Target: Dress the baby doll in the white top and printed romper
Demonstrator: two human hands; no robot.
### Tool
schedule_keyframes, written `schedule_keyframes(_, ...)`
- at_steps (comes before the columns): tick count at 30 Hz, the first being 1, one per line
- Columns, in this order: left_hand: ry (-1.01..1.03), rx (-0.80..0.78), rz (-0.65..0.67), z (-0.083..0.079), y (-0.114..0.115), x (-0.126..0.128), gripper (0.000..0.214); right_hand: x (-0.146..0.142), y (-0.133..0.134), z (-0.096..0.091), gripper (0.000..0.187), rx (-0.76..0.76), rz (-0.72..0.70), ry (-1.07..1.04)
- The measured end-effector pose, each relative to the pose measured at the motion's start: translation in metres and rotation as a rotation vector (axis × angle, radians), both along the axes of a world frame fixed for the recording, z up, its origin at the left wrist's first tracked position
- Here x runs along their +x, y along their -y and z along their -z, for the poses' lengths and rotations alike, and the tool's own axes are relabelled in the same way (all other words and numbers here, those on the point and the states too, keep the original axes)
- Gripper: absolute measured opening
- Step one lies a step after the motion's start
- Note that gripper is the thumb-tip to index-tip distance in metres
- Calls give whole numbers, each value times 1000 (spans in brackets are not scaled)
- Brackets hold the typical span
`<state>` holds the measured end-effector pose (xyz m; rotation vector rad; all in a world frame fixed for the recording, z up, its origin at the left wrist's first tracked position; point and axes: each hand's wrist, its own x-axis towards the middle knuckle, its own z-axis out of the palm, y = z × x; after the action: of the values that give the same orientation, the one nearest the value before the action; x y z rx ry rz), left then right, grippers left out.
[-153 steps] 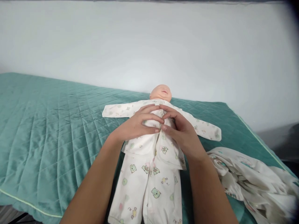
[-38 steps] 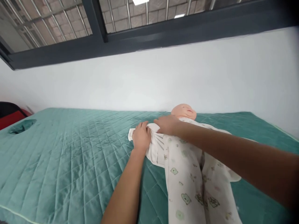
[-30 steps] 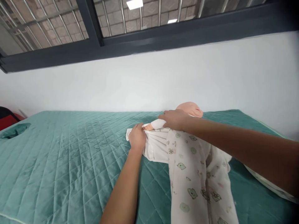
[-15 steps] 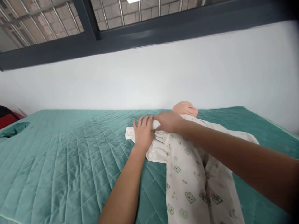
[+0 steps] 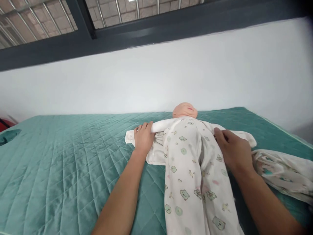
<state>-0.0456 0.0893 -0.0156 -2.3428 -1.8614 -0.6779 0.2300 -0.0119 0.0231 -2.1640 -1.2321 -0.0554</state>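
Note:
A baby doll lies face up on a green quilted cover, its bald head (image 5: 185, 110) toward the wall. White baby clothes (image 5: 186, 156) with green bear prints lie over its body and run down toward me. My left hand (image 5: 144, 137) is closed over the left-side sleeve (image 5: 162, 125), whose cuff end sticks out past my fingers. At the right edge of the clothes, my right hand (image 5: 234, 148) has its fingers curled and its thumb against the fabric, seemingly pinching it. The right-side sleeve (image 5: 242, 134) stretches out behind that hand.
A bunched white printed cloth (image 5: 283, 169) lies on the right, beside my right forearm. The quilted cover (image 5: 73, 169) spreads across the bed up to a white wall (image 5: 122, 85). A dark window frame (image 5: 146, 34) with metal bars runs above. Something red (image 5: 5, 124) shows at the far left.
My right hand has moved from the left-side sleeve across to the right edge of the clothes. My left hand stays on the sleeve. The view has shifted right, bringing the bunched cloth into sight.

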Motion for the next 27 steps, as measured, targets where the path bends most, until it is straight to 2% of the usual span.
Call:
schedule_keyframes(3,22,6,-25,2,0,2,50,-3,-2,5,42,-98,-50,4)
schedule_keyframes(5,38,-3,-36,2,0,3,51,-3,-3,4,44,-131,-100,-68)
schedule_keyframes(12,50,-2,-113,0,-5,-4,51,-5,-9,19,38,113,-306,-541)
schedule_keyframes(18,-17,-34,-123,-1,-1,-3,48,-7,-11,24,42,131,-475,-561)
schedule_keyframes(21,36,11,-93,-2,9,-1,51,-5,-12,22,38,110,-413,-465)
schedule_keyframes(23,162,33,-51,-8,17,2,51,-4,-15,22,35,100,-334,-385)
schedule_keyframes(25,338,23,15,-20,25,9,45,-1,-18,24,32,82,-267,-296)
schedule_keyframes(27,491,-34,118,-39,34,24,38,1,-20,26,32,46,-215,-210)
